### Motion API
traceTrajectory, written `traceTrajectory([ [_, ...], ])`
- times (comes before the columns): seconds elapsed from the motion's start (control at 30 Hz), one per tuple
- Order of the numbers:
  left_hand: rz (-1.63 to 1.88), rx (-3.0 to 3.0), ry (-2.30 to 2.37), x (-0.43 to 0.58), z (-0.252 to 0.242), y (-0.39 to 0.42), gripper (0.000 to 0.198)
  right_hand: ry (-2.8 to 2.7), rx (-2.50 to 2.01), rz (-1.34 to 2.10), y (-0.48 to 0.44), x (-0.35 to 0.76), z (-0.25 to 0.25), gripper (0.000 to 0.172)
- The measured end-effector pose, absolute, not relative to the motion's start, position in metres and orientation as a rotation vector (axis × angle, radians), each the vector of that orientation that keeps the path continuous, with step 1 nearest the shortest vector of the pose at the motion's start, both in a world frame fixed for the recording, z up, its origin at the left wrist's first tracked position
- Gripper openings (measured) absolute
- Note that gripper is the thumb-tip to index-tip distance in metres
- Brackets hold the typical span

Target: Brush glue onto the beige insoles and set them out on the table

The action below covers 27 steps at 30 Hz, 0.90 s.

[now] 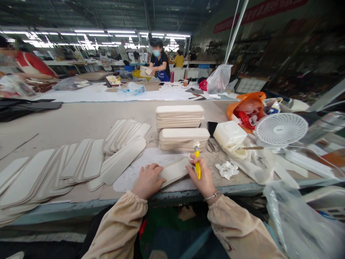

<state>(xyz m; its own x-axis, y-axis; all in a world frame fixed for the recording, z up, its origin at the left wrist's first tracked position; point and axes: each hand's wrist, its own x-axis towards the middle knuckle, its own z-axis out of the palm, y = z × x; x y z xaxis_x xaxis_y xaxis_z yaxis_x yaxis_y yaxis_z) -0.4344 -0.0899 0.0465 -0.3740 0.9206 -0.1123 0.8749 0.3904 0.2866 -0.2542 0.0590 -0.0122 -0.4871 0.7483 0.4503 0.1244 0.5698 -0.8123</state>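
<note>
In front of me lies a small stack of pale, round-cornered panels (174, 170), on a white sheet (151, 158). My left hand (150, 179) grips its left end, fingers bent over the top and thumb at the near edge. A brush with a yellow handle (198, 165) is held upright in my right hand (202, 176), bristles pointing away from me. The thumb and fingers of that hand also touch the panels' right end. Just beyond stand two neat piles of like panels, a nearer pile (184, 139) and a farther pile (179, 117).
Fanned panels (78, 160) cover the table's left side. On the right are scissors (212, 146), a white plastic container (230, 133), crumpled tissue (226, 169), a white fan (281, 129) and an orange bag (246, 108). Co-workers stand across the table and at far left.
</note>
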Motion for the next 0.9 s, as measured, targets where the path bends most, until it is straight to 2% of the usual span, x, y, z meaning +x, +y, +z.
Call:
traceTrajectory([
  [0.2, 0.271, 1.574, 2.404, -0.434, 0.045, -0.091, 0.043, -1.840, -0.694, 1.054, 0.053, -0.259, -0.005, 0.032],
  [0.33, 0.384, 1.570, 2.392, -0.436, 0.045, -0.093, 0.050, -1.740, -0.694, 1.137, 0.049, -0.259, 0.002, 0.035],
  [0.47, 0.696, 1.598, 2.212, -0.442, 0.051, -0.093, 0.048, -1.572, -0.560, 1.302, 0.044, -0.264, 0.023, 0.039],
  [0.63, 1.053, 1.333, 1.932, -0.442, 0.060, -0.095, 0.022, -1.398, -0.431, 1.488, 0.050, -0.281, 0.061, 0.044],
  [0.8, 1.468, 0.901, 1.572, -0.430, 0.048, -0.097, 0.032, -1.394, -0.473, 1.470, 0.061, -0.304, 0.080, 0.043],
  [0.9, 1.578, 0.725, 1.421, -0.421, 0.037, -0.096, 0.036, -1.459, -0.508, 1.390, 0.058, -0.317, 0.080, 0.041],
])
